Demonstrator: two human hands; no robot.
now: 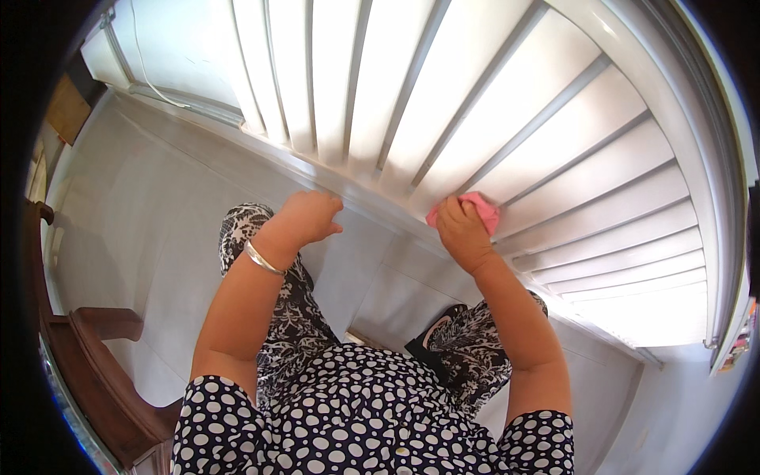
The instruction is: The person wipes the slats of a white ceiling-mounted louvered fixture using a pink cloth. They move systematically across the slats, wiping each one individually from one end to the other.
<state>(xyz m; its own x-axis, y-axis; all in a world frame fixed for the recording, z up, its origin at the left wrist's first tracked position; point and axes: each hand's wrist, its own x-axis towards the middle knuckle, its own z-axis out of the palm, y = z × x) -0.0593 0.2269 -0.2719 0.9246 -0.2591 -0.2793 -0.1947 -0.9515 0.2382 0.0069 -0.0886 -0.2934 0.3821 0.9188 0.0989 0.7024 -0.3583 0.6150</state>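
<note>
I see a pink cloth (477,210) at about 2 o'clock from the middle of my view, pressed against the lower end of a white window grille (443,95) where the slanted bars meet the sill (348,186). My right hand (463,233) is closed over the cloth, fingers curled on top of it, so only its upper edge and a corner at the left show past the knuckles. The right forearm runs down to 5 o'clock and leaves the view at the lower edge.

My left hand (309,215) sits near 10 o'clock of centre, well apart from the right one. It holds nothing; its fingers are bent with the tips resting on the sill just below the bars. A silver bangle (263,260) circles that wrist.

Below the hands, a dotted dress (356,419) fills 6 o'clock, with patterned trousers (297,317) above it and a dark sandal (431,336) on the pale tiled floor (150,229). At 8 o'clock stands a brown wooden chair (99,372). A white wall (182,47) closes the corner at 11 o'clock
</note>
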